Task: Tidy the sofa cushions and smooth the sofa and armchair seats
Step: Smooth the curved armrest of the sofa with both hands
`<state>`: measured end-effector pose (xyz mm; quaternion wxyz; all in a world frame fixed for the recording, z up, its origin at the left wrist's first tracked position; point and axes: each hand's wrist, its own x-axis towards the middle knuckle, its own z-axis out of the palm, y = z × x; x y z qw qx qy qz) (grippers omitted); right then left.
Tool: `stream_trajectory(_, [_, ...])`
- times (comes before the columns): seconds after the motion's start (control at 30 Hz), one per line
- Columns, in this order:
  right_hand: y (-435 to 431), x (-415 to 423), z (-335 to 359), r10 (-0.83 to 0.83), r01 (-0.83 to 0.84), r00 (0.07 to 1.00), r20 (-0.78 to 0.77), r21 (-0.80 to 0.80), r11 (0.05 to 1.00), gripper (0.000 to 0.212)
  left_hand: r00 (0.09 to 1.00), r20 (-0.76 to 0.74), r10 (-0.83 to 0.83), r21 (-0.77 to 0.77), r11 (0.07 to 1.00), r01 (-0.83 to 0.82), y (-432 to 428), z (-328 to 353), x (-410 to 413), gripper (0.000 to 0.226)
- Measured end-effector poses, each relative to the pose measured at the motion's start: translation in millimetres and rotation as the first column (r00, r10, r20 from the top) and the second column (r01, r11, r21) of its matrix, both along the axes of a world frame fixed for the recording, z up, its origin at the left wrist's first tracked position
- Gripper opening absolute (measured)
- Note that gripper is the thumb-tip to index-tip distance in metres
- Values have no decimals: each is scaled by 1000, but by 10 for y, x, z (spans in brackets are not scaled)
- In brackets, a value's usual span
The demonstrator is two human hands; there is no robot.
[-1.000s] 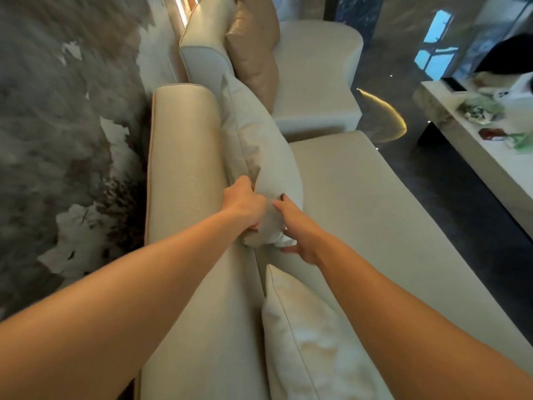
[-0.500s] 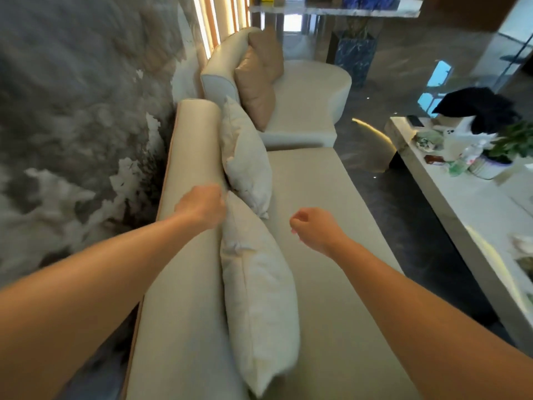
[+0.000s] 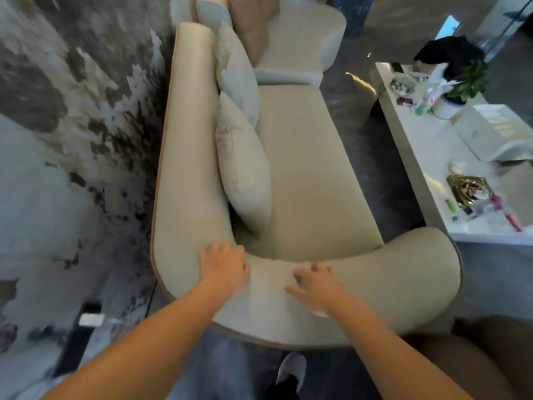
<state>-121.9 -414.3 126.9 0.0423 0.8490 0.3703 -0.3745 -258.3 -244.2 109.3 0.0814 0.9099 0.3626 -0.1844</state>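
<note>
The cream sofa [image 3: 311, 168] runs away from me along the wall on the left. Two cream cushions lean against its backrest, the near cushion [image 3: 245, 168] overlapping the far cushion [image 3: 239, 70]. My left hand [image 3: 223, 267] lies flat, fingers apart, on the curved near armrest [image 3: 389, 272] where it meets the backrest. My right hand [image 3: 317, 282] rests open on the same armrest, a little to the right. Beyond the sofa stands a cream armchair [image 3: 300, 36] with a tan cushion [image 3: 251, 33] against its back. Neither hand holds anything.
A white coffee table [image 3: 427, 151] stands to the right, cluttered with a potted plant [image 3: 464, 85], a white box, a gold tray and small items. A dark floor strip separates it from the sofa. My shoe [image 3: 291, 370] shows below the armrest. The patterned wall is on the left.
I have stepped back to the sofa's near end. Both hands left the cushions, opened from loose fists, and now lie flat on the armrest. The cushions stay leaning on the backrest.
</note>
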Motion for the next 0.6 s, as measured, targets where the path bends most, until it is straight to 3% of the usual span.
stream_trajectory(0.1, [-287,-347,-302,-44,39,993,108,48,998,81,990,142,11,25,1000,-14,-477,-194,-319,49])
stream_trajectory(0.27, [-485,-578,-556,-63,-6,955,291,230,973,80,955,278,99,80,989,-126,-803,-379,-495,64])
stream_trajectory(0.43, [-506,-659,-815,-174,-99,823,541,438,893,75,845,527,87,221,947,-235,-873,-675,-475,60])
stream_trajectory(0.6, [-499,-641,-820,-147,-104,840,522,421,901,78,836,542,86,229,942,-246,-845,-677,-467,63])
